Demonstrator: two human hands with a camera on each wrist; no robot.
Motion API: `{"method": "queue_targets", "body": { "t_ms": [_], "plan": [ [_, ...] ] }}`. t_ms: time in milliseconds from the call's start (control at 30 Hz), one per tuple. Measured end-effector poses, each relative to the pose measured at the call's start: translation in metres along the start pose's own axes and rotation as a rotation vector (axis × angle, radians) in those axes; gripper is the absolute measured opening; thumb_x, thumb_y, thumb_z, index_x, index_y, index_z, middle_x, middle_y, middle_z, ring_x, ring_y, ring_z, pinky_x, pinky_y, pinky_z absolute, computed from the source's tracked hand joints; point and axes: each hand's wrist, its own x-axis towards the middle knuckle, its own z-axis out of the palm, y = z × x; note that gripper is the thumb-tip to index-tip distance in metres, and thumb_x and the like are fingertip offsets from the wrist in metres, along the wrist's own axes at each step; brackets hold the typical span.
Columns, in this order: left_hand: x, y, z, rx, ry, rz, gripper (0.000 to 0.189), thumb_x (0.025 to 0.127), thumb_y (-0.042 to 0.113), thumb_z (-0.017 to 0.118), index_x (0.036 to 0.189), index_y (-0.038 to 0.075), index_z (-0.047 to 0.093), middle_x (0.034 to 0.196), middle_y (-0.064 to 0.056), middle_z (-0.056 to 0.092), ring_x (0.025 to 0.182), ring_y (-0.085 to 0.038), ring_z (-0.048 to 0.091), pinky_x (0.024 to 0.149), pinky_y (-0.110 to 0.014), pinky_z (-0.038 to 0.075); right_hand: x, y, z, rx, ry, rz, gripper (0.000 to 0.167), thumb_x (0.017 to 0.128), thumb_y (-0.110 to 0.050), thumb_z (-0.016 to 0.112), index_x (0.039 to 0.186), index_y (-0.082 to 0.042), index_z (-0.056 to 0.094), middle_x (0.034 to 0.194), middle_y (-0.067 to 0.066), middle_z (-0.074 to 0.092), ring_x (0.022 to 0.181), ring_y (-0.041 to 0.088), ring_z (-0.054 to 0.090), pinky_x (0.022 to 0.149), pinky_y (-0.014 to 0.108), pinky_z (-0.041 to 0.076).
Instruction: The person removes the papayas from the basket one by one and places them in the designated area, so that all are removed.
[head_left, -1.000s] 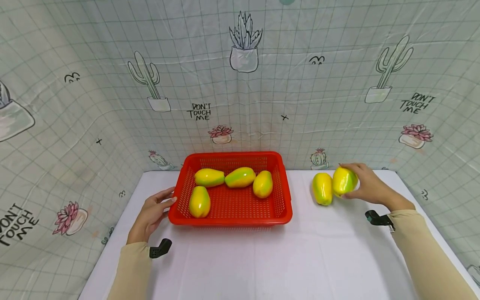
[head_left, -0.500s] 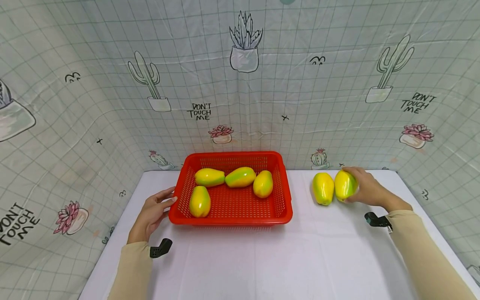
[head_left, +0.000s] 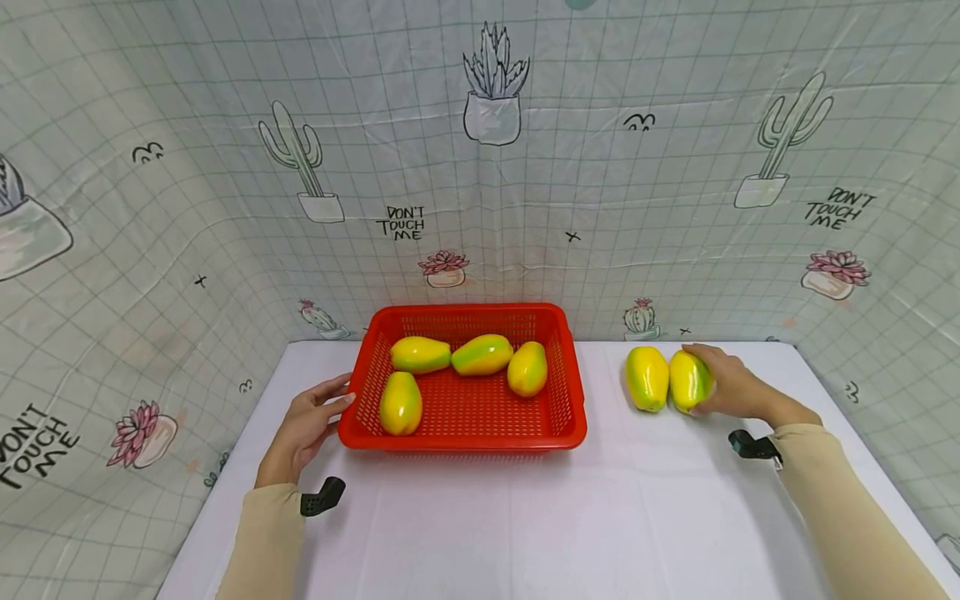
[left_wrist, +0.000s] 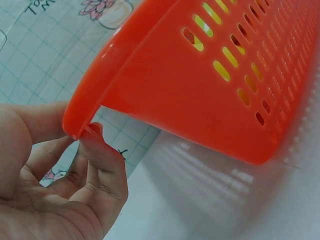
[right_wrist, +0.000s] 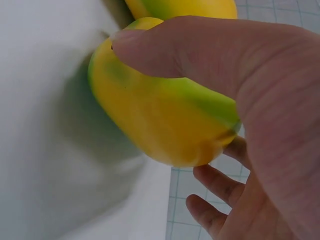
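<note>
My left hand [head_left: 303,429] pinches the left rim of a red plastic basket [head_left: 465,442]; in the left wrist view, the thumb is on one side of the rim and curled fingers [left_wrist: 102,165] are on the other. Over at the right, my right hand [head_left: 735,385] grips a yellow-green papaya [head_left: 686,382] at the table surface. The right wrist view has the thumb lying along this papaya [right_wrist: 150,115], with fingertips at its far end. Just left of it lies another papaya [head_left: 647,379], close alongside.
Several papayas lie inside the basket, including one at its front left [head_left: 401,404] and one at its right [head_left: 527,369]. A white cloth covers the table [head_left: 480,525]. Behind hangs a grid-patterned curtain [head_left: 570,183] with cactus drawings.
My right hand has lowered its papaya toward the table, slightly to the right and nearer. The neighbouring papaya has rolled a little. My left hand and the basket have stayed put.
</note>
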Motion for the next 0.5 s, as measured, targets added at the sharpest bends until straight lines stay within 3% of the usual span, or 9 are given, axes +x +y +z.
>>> {"method": "queue_targets", "body": {
  "t_ms": [267,500],
  "plan": [
    [-0.0009,0.0004,-0.0002,-0.007,-0.003,0.003,0.060,0.108,0.014,0.060,0.164,0.006,0.038,0.160,-0.022,0.036,0.113,-0.020,0.057,0.081,-0.018,0.058,0.0000,-0.0019,0.0001,-0.008,-0.017,0.003,0.107,0.072,-0.012,0.096,0.153,0.015,0.032,0.153,0.046,0.030,0.134,0.067,0.033,0.107,0.084,0.030],
    [0.0001,0.0001,0.0011,-0.006,0.004,-0.008,0.060,0.109,0.015,0.059,0.164,0.008,0.038,0.162,-0.021,0.036,0.122,-0.026,0.053,0.081,-0.018,0.057,0.0002,-0.0037,0.0003,-0.005,-0.045,0.032,0.108,0.073,-0.013,0.094,0.154,0.016,0.030,0.155,0.049,0.023,0.136,0.071,0.028,0.106,0.085,0.028]
  ]
}}
